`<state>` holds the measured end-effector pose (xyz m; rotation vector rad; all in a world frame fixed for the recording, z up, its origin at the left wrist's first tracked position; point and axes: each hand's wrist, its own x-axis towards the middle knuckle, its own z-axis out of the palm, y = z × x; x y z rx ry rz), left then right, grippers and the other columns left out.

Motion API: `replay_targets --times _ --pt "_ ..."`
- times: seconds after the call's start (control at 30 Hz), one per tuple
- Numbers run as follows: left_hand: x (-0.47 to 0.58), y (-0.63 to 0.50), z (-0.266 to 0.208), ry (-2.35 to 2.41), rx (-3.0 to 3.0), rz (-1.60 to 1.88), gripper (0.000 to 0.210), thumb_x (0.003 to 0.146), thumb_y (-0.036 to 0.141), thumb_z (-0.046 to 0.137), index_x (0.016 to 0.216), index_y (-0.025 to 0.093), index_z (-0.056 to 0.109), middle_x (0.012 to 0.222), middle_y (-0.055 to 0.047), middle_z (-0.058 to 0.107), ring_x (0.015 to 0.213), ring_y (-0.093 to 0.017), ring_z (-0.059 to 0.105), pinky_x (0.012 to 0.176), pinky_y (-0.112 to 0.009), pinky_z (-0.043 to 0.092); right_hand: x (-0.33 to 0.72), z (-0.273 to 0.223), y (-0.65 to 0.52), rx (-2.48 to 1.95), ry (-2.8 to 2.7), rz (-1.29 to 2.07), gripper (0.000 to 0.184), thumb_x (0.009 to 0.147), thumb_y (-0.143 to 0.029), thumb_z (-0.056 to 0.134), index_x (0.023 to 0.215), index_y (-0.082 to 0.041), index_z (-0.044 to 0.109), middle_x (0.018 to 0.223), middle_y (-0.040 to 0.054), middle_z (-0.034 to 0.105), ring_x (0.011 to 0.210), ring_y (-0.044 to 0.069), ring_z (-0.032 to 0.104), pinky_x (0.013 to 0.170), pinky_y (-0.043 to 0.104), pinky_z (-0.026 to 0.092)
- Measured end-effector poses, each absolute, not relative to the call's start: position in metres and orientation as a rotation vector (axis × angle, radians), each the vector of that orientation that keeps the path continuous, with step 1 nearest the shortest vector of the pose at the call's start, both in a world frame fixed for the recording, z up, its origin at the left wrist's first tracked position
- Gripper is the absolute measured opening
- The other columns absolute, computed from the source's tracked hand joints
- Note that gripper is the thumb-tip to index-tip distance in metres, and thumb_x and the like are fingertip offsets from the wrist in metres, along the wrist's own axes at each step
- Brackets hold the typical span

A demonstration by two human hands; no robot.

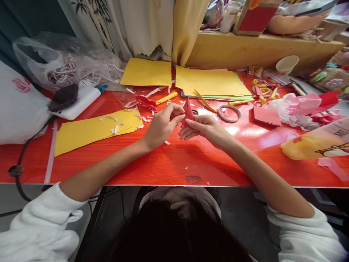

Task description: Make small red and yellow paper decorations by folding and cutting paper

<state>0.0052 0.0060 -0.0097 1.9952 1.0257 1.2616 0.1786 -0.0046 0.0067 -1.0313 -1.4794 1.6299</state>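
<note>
Between my two hands, just above the middle of the red table point(163, 163), is a small folded piece of red paper point(188, 110) with a pointed top. My left hand point(165, 123) pinches its left side between thumb and fingers. From the right, my right hand point(203, 127) grips the lower part, thumb on the front and the other fingers loosely spread below. Partly hidden behind the paper are a pair of scissors, of which a dark handle loop point(194, 112) shows. A roll of tape point(229, 113) lies flat to the right of my hands.
Yellow paper sheets point(145, 72) and a stack of coloured paper point(212, 83) lie at the back. Yellow strips point(95, 129) are on the left; a red paper stack point(266, 116) and a drink cup point(316, 142) are on the right. White scraps litter the middle.
</note>
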Motion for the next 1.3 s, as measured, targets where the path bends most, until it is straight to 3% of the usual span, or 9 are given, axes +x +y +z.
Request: replay_targets --times 0.17,0.6,0.97,1.03,1.13,1.3 --pt "0.005 0.008 -0.011 1.019 2.007 1.278 0.007 0.085 0.016 0.055 0.091 0.019 0.054 0.078 0.002 0.06 0.07 -0.009 0.057 0.066 -0.024 0.047 0.178 0.007 -0.004 -1.024 -1.448 1.639 0.033 0.087 -0.042 0.057 0.085 -0.011 0.066 0.076 0.0106 0.072 0.07 0.018 0.071 0.072 0.031 0.06" --pt "0.006 0.003 -0.006 1.067 2.13 1.28 0.006 0.085 0.015 0.056 0.089 0.018 0.053 0.081 0.001 0.061 0.073 -0.008 0.056 0.071 -0.023 0.048 0.175 0.011 -0.007 -1.062 -1.479 1.615 0.027 0.073 -0.037 0.074 0.078 -0.011 0.066 0.075 0.0086 0.072 0.068 0.017 0.071 0.069 0.03 0.06" --pt "0.0 0.015 -0.002 0.953 1.84 1.129 0.02 0.083 0.025 0.06 0.101 0.021 0.052 0.067 0.003 0.058 0.059 -0.009 0.059 0.06 -0.023 0.05 0.178 0.007 -0.003 -1.03 -1.479 1.621 0.025 0.073 -0.034 0.075 0.081 -0.012 0.067 0.073 0.0077 0.072 0.066 0.017 0.07 0.067 0.03 0.059" --pt "-0.002 0.017 0.002 0.935 1.833 1.042 0.015 0.084 0.031 0.059 0.091 0.018 0.057 0.067 0.001 0.06 0.057 -0.009 0.059 0.057 -0.023 0.049 0.179 0.008 -0.003 -1.036 -1.477 1.612 0.025 0.073 -0.034 0.075 0.081 -0.012 0.067 0.074 0.0079 0.072 0.066 0.017 0.07 0.067 0.03 0.059" --pt "-0.004 0.018 0.006 0.948 1.874 0.959 0.027 0.084 0.037 0.059 0.069 0.015 0.058 0.065 -0.001 0.061 0.055 -0.008 0.056 0.053 -0.022 0.045 0.178 0.009 -0.004 -1.037 -1.477 1.62 0.026 0.072 -0.034 0.076 0.079 -0.011 0.067 0.073 0.0083 0.072 0.065 0.018 0.07 0.067 0.032 0.059" --pt "-0.004 0.013 0.005 1.046 1.925 0.978 0.031 0.083 0.041 0.059 0.064 0.015 0.055 0.058 0.001 0.058 0.052 -0.008 0.053 0.052 -0.022 0.042 0.177 0.011 -0.005 -1.027 -1.501 1.64 0.028 0.07 -0.035 0.076 0.078 -0.011 0.067 0.073 0.0088 0.072 0.066 0.019 0.071 0.067 0.032 0.06"
